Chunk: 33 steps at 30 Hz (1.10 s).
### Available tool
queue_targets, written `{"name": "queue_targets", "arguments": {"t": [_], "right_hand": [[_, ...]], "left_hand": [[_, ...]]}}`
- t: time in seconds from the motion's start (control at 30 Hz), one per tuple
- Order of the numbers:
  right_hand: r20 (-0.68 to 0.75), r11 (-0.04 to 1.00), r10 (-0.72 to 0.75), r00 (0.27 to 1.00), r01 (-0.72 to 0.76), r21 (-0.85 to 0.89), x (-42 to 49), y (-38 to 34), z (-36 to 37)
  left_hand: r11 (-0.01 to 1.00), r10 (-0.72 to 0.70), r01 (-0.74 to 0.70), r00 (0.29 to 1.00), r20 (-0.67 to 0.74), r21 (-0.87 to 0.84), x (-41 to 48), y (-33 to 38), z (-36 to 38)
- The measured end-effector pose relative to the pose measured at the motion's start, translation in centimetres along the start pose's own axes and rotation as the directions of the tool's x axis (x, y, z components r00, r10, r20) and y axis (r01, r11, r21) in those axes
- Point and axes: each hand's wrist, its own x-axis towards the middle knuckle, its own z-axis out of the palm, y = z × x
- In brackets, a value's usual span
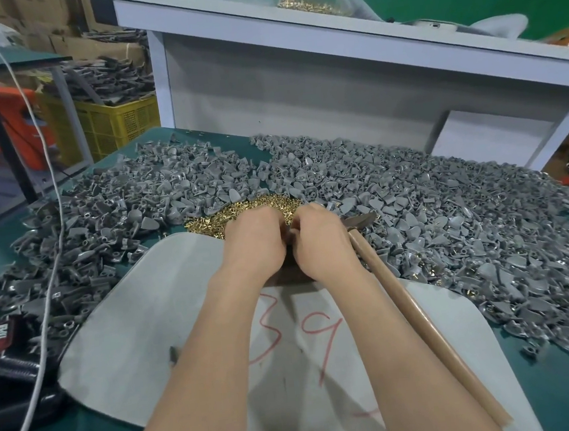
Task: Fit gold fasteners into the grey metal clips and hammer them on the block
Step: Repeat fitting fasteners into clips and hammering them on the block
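Note:
My left hand (256,238) and my right hand (319,238) meet fingertip to fingertip over a dark block (293,274), most of which they hide. Their fingers are curled round a small part between them; I cannot see what it is. Just beyond the hands lies a heap of gold fasteners (238,210). Grey metal clips (430,209) are piled across the green table on both sides and behind. A hammer with a wooden handle (418,310) lies to the right of my right hand, its metal head (361,220) beside my knuckles.
A grey sheet (148,330) with red numbers covers the table under my arms. A white cable (45,270) crosses the left side, near a dark device (9,349). A white shelf (329,32) stands behind, with a yellow crate (113,123) at the back left.

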Motion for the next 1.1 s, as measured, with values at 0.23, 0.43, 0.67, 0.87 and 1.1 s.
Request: {"name": "queue_targets", "arguments": {"t": [0.23,0.43,0.67,0.87,1.1], "right_hand": [[0.040,0.959,0.137,0.990,-0.143,0.246,-0.3,0.5,-0.1],[0.038,0.955,0.166,0.985,-0.170,0.241,-0.4,0.3,0.1],[-0.017,0.948,0.222,0.975,-0.212,0.236,-1.1,3.2,-1.6],[0.224,0.836,0.546,0.807,-0.540,-0.095,-2.7,7.2,-2.7],[0.135,0.887,0.448,0.884,-0.458,0.061,-2.5,7.1,-3.7]], "left_hand": [[0.997,-0.021,0.022,1.000,0.020,-0.076,-0.3,-0.1,-0.2],[0.995,-0.051,0.053,0.998,0.031,-0.080,-0.1,0.0,-0.2],[0.994,-0.051,0.057,0.997,0.059,-0.095,-0.1,-0.4,-0.1],[0.991,-0.058,0.067,0.995,0.075,-0.118,0.0,-0.4,0.1],[0.991,-0.052,0.060,0.996,0.071,-0.122,0.1,-0.4,0.2]]}}
